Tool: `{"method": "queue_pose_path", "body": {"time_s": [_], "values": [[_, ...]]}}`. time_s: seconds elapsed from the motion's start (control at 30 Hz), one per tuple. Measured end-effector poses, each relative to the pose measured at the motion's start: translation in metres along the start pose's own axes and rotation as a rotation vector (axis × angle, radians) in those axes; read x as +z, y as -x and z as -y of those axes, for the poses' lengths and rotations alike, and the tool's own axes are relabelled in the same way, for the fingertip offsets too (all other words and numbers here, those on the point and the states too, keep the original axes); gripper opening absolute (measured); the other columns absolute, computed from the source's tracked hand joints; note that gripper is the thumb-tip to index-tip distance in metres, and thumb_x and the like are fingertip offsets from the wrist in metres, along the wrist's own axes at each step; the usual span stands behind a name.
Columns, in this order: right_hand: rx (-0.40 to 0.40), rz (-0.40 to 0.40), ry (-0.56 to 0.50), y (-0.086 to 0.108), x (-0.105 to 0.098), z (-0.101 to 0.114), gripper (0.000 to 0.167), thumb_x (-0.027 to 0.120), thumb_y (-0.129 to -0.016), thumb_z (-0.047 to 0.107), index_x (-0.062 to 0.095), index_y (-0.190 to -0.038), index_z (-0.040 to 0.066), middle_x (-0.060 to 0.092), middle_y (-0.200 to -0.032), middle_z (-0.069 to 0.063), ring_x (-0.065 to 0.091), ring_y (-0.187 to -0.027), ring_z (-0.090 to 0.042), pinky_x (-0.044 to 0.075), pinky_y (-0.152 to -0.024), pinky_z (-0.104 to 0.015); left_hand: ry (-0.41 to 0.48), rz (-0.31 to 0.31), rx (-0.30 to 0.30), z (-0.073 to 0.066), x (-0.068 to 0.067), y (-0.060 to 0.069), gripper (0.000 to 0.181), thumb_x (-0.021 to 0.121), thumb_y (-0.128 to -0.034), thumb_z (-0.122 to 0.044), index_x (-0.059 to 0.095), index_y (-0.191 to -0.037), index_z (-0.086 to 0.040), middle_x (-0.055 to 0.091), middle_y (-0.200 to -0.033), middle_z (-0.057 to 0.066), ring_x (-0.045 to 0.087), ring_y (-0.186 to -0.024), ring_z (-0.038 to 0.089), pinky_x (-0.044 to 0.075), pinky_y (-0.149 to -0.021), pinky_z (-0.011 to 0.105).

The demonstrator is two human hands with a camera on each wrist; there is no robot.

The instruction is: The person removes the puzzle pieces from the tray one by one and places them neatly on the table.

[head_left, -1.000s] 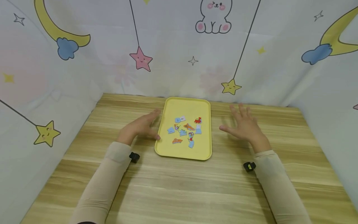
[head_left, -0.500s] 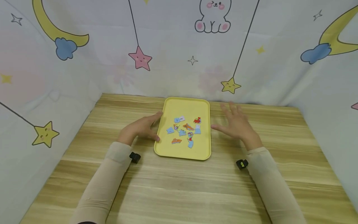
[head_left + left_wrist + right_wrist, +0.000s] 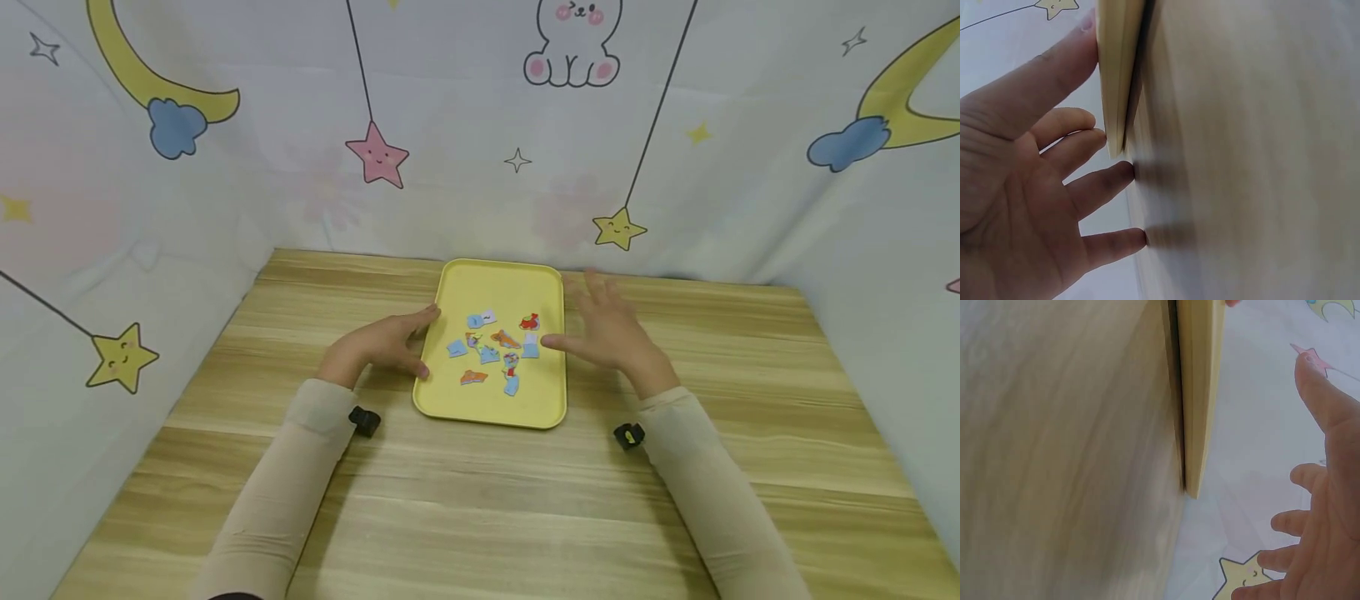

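The work looks to be at an early point. At the left, the left hand (image 3: 378, 342) is in place at the near-left side of the yellow tray (image 3: 498, 408), thumb against its rim; the grip is spread wide and closes round nothing. At the right, the right hand (image 3: 611, 329) is not yet set: its grip is wide open too, holding nothing, and its wrist view shows it apart from the tray. Bringing that hand to the rim seems left to do, and the pieces lie unsorted, by the look of them.

The tray, a rounded oblong with a low raised rim, lies flat on the wood-grain worktop (image 3: 420, 500), near the patterned cloth (image 3: 465, 208) behind. Its printed cut-out pieces, perhaps jigsaw pieces, run from a pale blue one (image 3: 457, 349) at the left, through an orange one (image 3: 473, 377) and a multicoloured cluster mid-tray, to a red one (image 3: 529, 322) and a blue-and-white one (image 3: 530, 346) at the right. Their pictures are too small to read.
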State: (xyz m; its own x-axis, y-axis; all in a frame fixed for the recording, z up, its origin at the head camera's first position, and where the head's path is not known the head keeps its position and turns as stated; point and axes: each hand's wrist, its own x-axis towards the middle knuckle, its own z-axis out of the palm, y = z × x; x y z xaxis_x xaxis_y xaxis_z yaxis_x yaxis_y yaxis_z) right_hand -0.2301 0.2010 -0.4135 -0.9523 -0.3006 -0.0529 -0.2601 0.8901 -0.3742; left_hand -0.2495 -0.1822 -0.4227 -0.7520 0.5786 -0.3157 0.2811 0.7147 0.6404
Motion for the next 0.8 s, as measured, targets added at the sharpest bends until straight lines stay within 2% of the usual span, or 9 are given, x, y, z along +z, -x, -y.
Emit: {"method": "queue_pose_path", "body": {"time_s": [0.23, 0.37, 0.57, 0.8], "values": [[-0.092, 0.027, 0.024, -0.006, 0.008, 0.011, 0.108, 0.069, -0.091, 0.071, 0.019, -0.171, 0.018, 0.006, -0.176, -0.021, 0.005, -0.158, -0.053, 0.02, -0.122, -0.07, -0.001, 0.012, -0.017, -0.002, 0.0, 0.001, 0.113, 0.091, -0.0848, -0.019, 0.016, -0.169, -0.004, 0.006, -0.176, 0.012, 0.01, -0.161, 0.035, 0.015, -0.129, 0.053], [-0.135, 0.032, 0.028, -0.008, 0.012, 0.016, 0.104, 0.072, -0.093, 0.065, 0.023, -0.17, 0.017, 0.009, -0.175, -0.022, 0.008, -0.158, -0.053, 0.022, -0.121, -0.07, -0.006, 0.02, -0.022, 0.0, 0.001, 0.001, 0.112, 0.09, -0.0861, -0.022, 0.017, -0.169, -0.005, 0.005, -0.177, 0.011, 0.01, -0.161, 0.036, 0.015, -0.129, 0.053], [-0.176, 0.054, 0.018, -0.007, 0.015, 0.025, 0.089, 0.075, -0.096, 0.05, 0.036, -0.166, 0.012, 0.025, -0.171, -0.024, 0.013, -0.156, -0.055, 0.019, -0.124, -0.068, -0.013, 0.028, -0.023, 0.003, 0.002, 0.001, 0.11, 0.089, -0.0871, -0.024, 0.018, -0.168, -0.005, 0.005, -0.177, 0.008, 0.009, -0.161, 0.035, 0.014, -0.129, 0.053], [-0.195, 0.081, 0.035, -0.007, 0.017, 0.029, 0.081, 0.078, -0.097, 0.04, 0.042, -0.162, 0.008, 0.032, -0.167, -0.026, 0.017, -0.156, -0.054, 0.016, -0.127, -0.062, -0.023, 0.028, -0.035, 0.005, 0.002, -0.001, 0.109, 0.089, -0.0876, -0.025, 0.019, -0.168, -0.006, 0.007, -0.177, 0.006, 0.01, -0.161, 0.036, 0.014, -0.129, 0.053]]}}
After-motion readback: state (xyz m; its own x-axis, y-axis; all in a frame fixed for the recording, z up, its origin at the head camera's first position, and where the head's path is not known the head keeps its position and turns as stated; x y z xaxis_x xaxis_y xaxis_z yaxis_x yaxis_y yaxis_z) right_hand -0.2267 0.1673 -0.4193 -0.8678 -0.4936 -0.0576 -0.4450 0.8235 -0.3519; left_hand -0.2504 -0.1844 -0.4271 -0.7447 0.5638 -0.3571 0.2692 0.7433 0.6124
